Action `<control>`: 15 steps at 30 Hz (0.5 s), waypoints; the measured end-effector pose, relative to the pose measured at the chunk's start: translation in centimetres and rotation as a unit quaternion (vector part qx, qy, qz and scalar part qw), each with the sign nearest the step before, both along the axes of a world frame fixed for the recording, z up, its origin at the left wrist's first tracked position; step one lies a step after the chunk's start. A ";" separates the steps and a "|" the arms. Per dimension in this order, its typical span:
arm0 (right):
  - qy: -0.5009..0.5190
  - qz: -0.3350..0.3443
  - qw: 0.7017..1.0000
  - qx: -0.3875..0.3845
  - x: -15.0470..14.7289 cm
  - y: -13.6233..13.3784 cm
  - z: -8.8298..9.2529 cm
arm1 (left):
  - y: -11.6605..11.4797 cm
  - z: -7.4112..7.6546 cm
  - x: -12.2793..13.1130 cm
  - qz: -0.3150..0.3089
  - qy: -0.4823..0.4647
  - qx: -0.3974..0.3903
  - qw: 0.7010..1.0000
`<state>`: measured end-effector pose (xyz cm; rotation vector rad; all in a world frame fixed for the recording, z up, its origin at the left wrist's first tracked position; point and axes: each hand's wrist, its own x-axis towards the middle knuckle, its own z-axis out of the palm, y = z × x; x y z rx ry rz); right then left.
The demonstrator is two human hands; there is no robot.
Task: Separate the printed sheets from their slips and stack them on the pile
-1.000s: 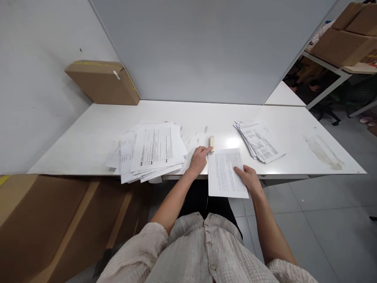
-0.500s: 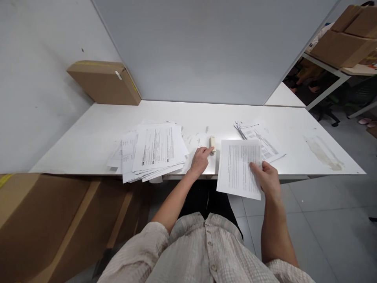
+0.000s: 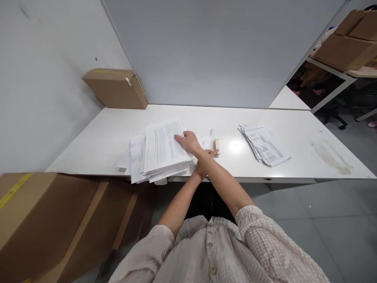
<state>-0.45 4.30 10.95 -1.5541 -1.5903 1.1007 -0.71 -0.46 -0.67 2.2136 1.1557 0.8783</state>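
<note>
My right hand (image 3: 187,141) reaches across my left arm and grips the right edge of a printed sheet (image 3: 161,145), which lies tilted on top of a loose pile of papers (image 3: 138,163) at the left of the white table (image 3: 188,116). My left hand (image 3: 207,158) rests on the table near its front edge, mostly hidden under my right forearm. Its visible fingers stretch out to a small cream stapler (image 3: 217,146) and hold nothing.
A second stack of printed papers (image 3: 265,147) lies to the right of the stapler. A brown box (image 3: 116,88) stands at the table's back left corner and a large carton (image 3: 59,220) sits below the table's left front. A grey partition (image 3: 206,51) backs the table.
My right hand carried the printed sheet from the right front of the table, across my left arm, onto the left pile. My left hand stayed by the stapler.
</note>
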 end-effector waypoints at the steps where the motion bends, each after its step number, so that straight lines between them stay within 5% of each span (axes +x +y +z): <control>1: -0.032 0.010 0.999 0.006 -0.3 0.2 -0.2 | 0.0 0.1 0.0 -0.007 0.007 -0.003 1.000; 5: -0.151 -0.014 0.986 0.062 3.4 -0.6 -0.5 | 0.2 0.1 0.5 0.031 0.000 -0.004 0.999; 9: -0.227 -0.124 0.965 0.052 13.2 -1.5 -1.1 | 0.3 0.1 1.0 0.046 -0.006 0.033 0.998; 12: -0.369 -0.262 0.891 0.049 20.9 -1.5 -2.4 | 0.2 0.2 1.0 0.042 0.000 0.063 0.997; 15: -0.455 -0.288 0.843 0.007 26.1 -1.3 -4.3 | 0.1 0.2 0.9 0.047 0.008 0.080 0.996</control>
